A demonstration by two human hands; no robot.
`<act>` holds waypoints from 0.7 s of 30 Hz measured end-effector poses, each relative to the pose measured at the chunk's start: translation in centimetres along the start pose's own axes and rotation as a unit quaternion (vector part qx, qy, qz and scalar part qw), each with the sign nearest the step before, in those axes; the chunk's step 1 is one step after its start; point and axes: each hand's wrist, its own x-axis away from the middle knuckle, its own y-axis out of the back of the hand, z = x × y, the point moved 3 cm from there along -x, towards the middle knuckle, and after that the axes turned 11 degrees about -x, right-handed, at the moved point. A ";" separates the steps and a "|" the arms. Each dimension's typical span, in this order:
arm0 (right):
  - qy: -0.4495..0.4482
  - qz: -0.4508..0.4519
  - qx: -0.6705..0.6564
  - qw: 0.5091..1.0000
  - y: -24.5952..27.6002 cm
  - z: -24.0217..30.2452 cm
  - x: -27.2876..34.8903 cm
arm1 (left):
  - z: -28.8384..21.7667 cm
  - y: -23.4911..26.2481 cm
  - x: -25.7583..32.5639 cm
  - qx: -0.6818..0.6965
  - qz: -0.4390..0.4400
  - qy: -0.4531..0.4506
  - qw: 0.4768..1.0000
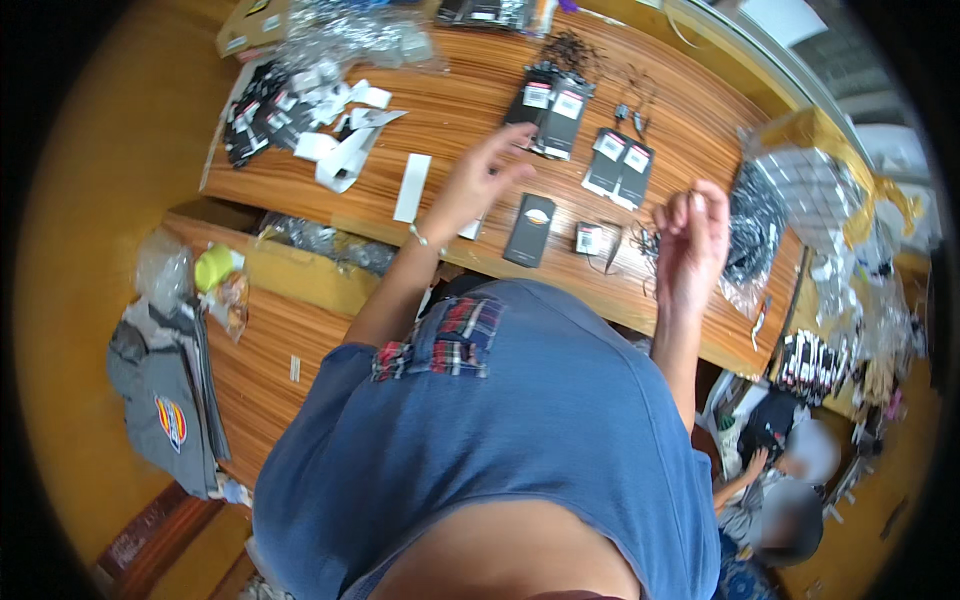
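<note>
My left hand (pixel 482 185) reaches over the wooden table, thumb and fingers apart with nothing visible between them. Its fingertips come close to a pile of black hang tags (pixel 563 120) with white labels. Below that hand lies a single black tag (pixel 530 230), a light logo on it. My right hand (pixel 695 230) is raised over the table's right part, fingers curled in; whatever they may hold is hidden. Between the hands are a pair of black tags (pixel 618 165) with cords and a small labelled tag (pixel 590 239). A bundle of dark cords (pixel 755 225) lies right of my right hand.
White paper strips and black tags (pixel 340 150) are heaped at the left, with clear plastic bags (pixel 350 40) behind. A white strip (pixel 412 187) lies nearer. Grey garments (pixel 165 385) lie on a lower surface at left. Another person (pixel 780 500) is at lower right.
</note>
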 end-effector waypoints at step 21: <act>-0.074 0.029 0.145 0.986 -0.7 -1.2 0.8 | 3.8 5.3 1.1 -0.187 -0.054 0.100 0.976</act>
